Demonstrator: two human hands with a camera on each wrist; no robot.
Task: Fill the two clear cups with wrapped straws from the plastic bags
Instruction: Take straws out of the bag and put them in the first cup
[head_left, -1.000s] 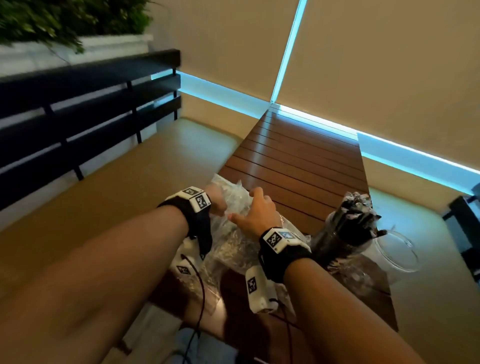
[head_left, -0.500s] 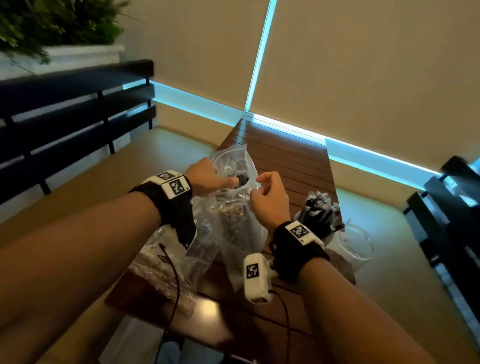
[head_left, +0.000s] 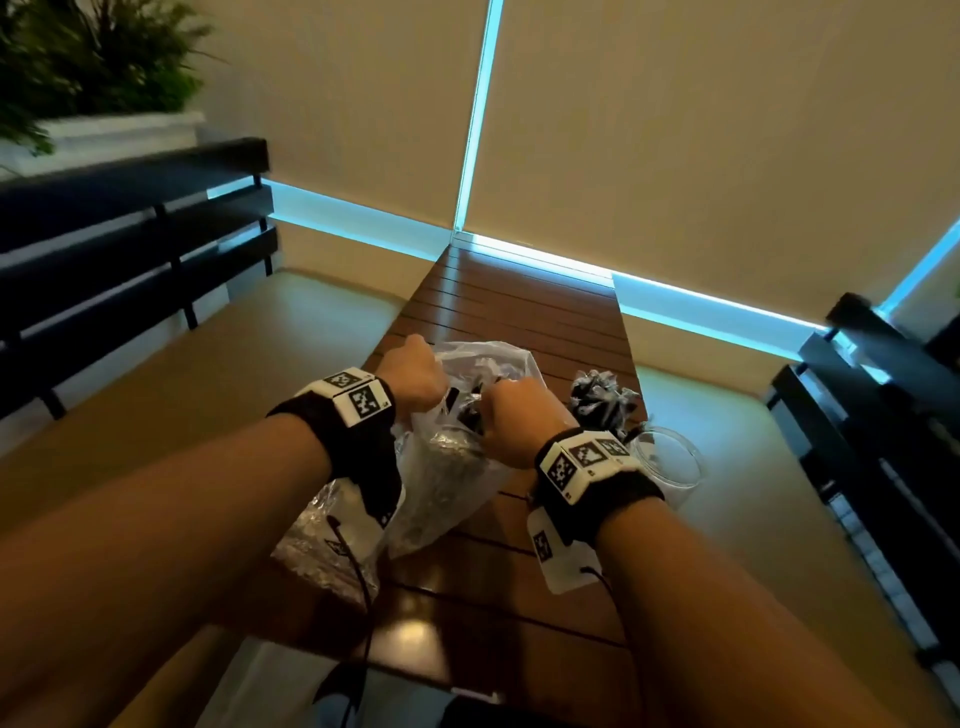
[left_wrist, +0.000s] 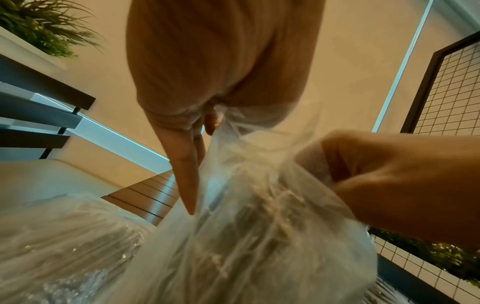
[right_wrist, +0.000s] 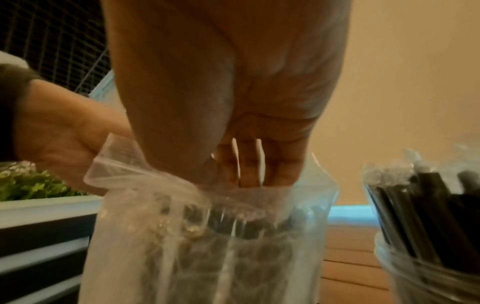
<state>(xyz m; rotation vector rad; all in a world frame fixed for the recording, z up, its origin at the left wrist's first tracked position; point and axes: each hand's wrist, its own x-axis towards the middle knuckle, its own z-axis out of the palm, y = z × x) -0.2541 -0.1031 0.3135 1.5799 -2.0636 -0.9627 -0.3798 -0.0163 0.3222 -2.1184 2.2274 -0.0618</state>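
At centre frame the slatted table (head_left: 519, 312) carries the raised plastic bag (head_left: 447, 467), now lifted upright off the wood since a second ago. The left hand (head_left: 410, 376) pinches its rim; the right hand (head_left: 511, 415) has dipped its fingers (right_wrist: 249, 164) inside, reaching wrapped straws (right_wrist: 207, 236). Right of centre, a full cup (head_left: 597, 410) and an empty cup (head_left: 670, 462) wait, so the second fill looks about to begin.

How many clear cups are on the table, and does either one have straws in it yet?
2. One cup packed with wrapped straws stands just right of the right hand. The empty cup sits beside it, nearer the table's right edge. Others may be hidden behind the arms.
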